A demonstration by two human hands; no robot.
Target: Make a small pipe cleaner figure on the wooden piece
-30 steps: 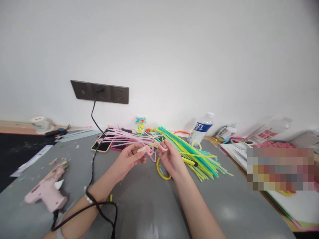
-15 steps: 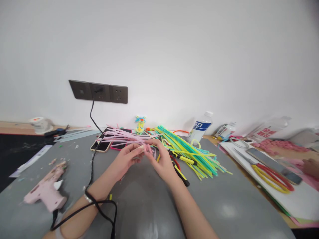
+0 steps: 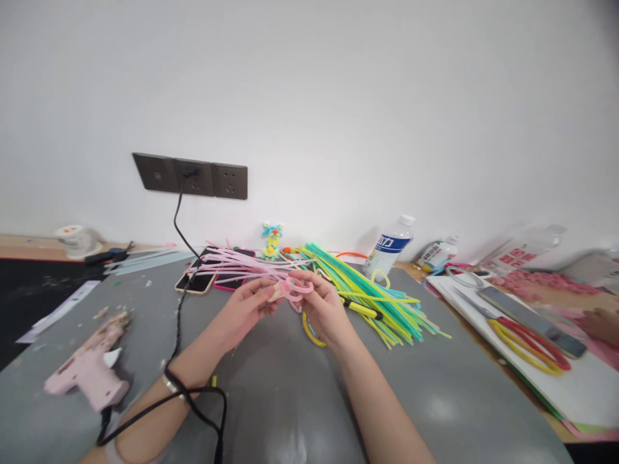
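Observation:
Looped pink pipe cleaners [image 3: 294, 289] are held between my two hands above the middle of the grey table. My left hand [image 3: 252, 303] pinches their pale end on the left side. On the right, my right hand [image 3: 325, 306] grips the loops with thumb and fingers. Just behind lies a bundle of pale pink pipe cleaners [image 3: 232, 263], partly over two phones [image 3: 196, 283]. Green and yellow pipe cleaners [image 3: 372, 290] lie beyond my right hand, with a yellow-handled tool [image 3: 360, 308] among them.
A pink glue gun [image 3: 89, 374] lies at left; a black cord [image 3: 178, 322] crosses my left forearm. A bottle [image 3: 388, 248] and a small figure [image 3: 271, 241] stand at the back. Scissors [image 3: 525, 345] and a phone [image 3: 532, 320] lie at right, near another person's hand [image 3: 602, 322].
My right hand has shifted slightly right and turned, and the pink loops now show more openly between my hands. My left hand stays nearly in place.

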